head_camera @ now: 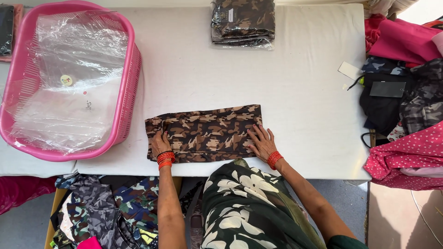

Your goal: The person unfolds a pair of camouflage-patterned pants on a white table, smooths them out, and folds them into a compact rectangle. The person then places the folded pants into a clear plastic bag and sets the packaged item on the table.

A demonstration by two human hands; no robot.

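Note:
A brown camouflage garment (207,131) lies folded into a long strip on the white padded table (304,92), near its front edge. My left hand (159,142) rests on the garment's left end, fingers curled over the fold. My right hand (262,142) lies flat with fingers spread on its right end. Both wrists wear red bangles. Neither hand lifts the cloth off the table.
A pink plastic basket (129,87) with clear plastic bags stands at the left. Bagged camouflage garments (243,22) are stacked at the far edge. Piles of pink, black and camouflage clothes (406,92) lie at the right; more camouflage cloth (110,207) lies below the table at the left.

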